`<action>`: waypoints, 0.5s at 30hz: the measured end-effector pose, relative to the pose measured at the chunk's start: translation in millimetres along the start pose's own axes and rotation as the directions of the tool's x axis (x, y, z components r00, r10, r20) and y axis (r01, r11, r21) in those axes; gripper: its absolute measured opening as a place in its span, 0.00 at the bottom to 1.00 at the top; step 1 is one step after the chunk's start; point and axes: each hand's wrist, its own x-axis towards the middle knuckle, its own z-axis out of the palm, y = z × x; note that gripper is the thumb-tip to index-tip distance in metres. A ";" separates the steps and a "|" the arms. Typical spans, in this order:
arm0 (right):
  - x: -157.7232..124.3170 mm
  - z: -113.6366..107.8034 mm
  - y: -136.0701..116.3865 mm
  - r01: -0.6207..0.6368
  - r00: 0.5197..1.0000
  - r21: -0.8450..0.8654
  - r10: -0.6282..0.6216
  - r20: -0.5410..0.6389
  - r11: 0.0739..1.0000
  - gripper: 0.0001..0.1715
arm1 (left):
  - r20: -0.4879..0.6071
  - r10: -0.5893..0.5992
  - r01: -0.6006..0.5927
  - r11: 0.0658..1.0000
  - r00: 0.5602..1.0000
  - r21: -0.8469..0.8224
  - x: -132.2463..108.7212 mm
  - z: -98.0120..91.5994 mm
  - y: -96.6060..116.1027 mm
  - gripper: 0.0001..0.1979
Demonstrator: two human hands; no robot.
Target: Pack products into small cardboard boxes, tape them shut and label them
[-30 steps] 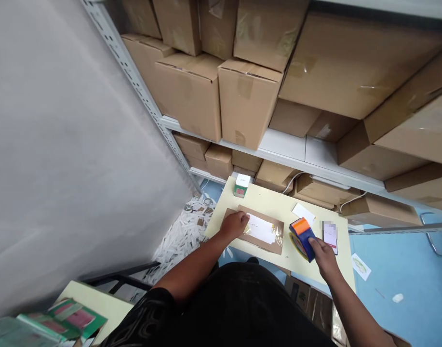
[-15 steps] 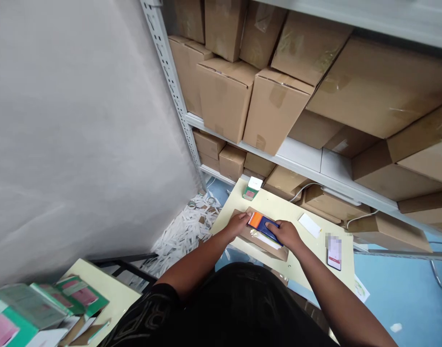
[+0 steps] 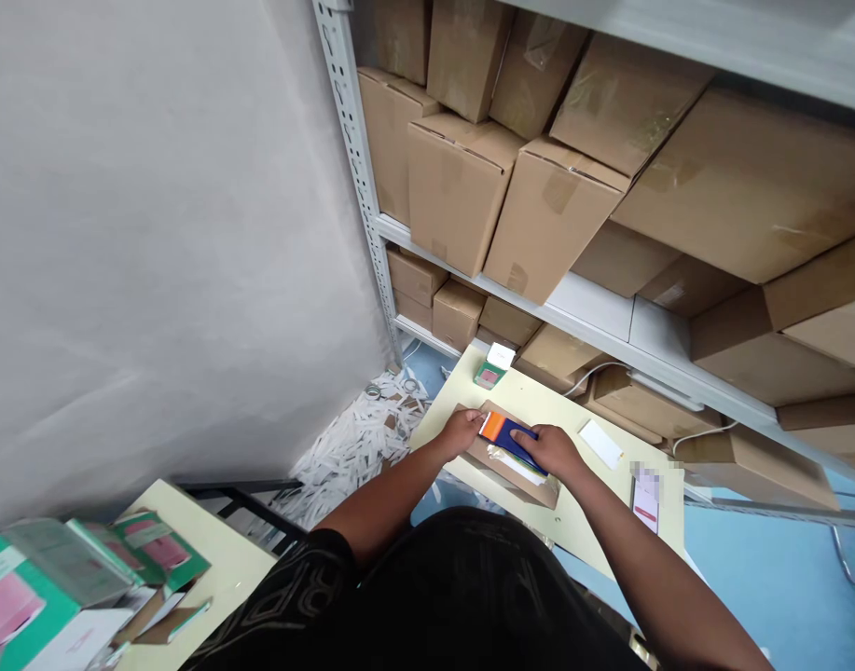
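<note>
Right hand [image 3: 553,451] closes around a blue-and-orange tape dispenser [image 3: 508,443], thumb on top, gripping it from its 4 o'clock end. That dispenser lies slantwise over a flat cardboard parcel [image 3: 545,491] on the pale counter [image 3: 563,412], its orange part towards 10 o'clock. White paper [image 3: 529,471] shows on the parcel along the dispenser's near side. Left hand [image 3: 461,432] is at the parcel's 10 o'clock end, fingers drawn together just beside the orange part; whether they pinch anything I cannot tell.

Taking the parcel as centre, a small green box [image 3: 492,369] with a white top stands near 11 o'clock, a white card [image 3: 600,444] lies at 3 and a phone [image 3: 646,508] at 4. White paper scraps [image 3: 361,443] cover the floor at 9 o'clock; shelves of cardboard boxes [image 3: 461,191] fill 12 to 2.
</note>
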 end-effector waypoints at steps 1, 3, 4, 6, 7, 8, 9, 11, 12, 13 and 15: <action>-0.9 -2.1 -0.4 0.001 1.000 -0.015 -0.001 0.005 1.000 0.35 | -0.008 0.025 -0.025 0.999 1.000 0.036 1.2 0.3 -1.2 0.23; -3.1 -5.7 3.3 -0.009 1.000 -0.034 0.010 0.007 0.999 0.36 | -0.043 0.057 -0.053 0.993 0.997 0.105 3.4 -0.3 -3.8 0.22; -4.4 -6.9 7.4 -0.021 1.000 -0.036 0.021 0.009 0.999 0.37 | -0.067 0.065 -0.056 0.990 0.996 0.130 4.6 -1.7 -5.2 0.22; -7.1 -7.4 18.5 -0.041 0.999 -0.027 0.041 0.004 0.999 0.37 | -0.119 0.075 -0.055 0.985 0.990 0.162 7.2 -7.7 -8.6 0.21; -8.4 -6.8 24.2 -0.049 0.999 -0.021 0.049 0.000 0.999 0.37 | -0.141 0.083 -0.058 0.983 0.986 0.175 8.9 -12.4 -10.4 0.21; -9.4 -5.7 29.1 -0.054 0.999 -0.015 0.054 -0.006 0.998 0.37 | -0.158 0.095 -0.064 0.979 0.983 0.194 10.9 -18.3 -12.3 0.21; -10.2 -4.3 32.7 -0.058 0.998 -0.010 0.058 -0.010 0.998 0.37 | -0.173 0.110 -0.070 0.973 0.979 0.220 13.1 -24.8 -14.3 0.21; -10.7 -1.0 34.3 -0.063 0.998 -0.004 0.063 -0.007 0.998 0.38 | -0.198 0.137 -0.076 0.955 0.971 0.286 17.9 -38.1 -18.7 0.21; -10.4 0.5 32.3 -0.064 0.998 -0.004 0.064 0.000 0.998 0.38 | -0.207 0.145 -0.073 0.945 0.968 0.319 20.2 -43.6 -21.2 0.20; -9.6 1.9 28.9 -0.063 0.998 -0.009 0.063 0.004 0.998 0.39 | -0.214 0.148 -0.066 0.934 0.965 0.350 22.1 -47.7 -24.1 0.20; -7.0 3.6 19.5 -0.060 0.998 -0.044 0.061 0.007 0.997 0.40 | -0.231 0.148 -0.042 0.912 0.962 0.409 24.5 -49.7 -31.1 0.19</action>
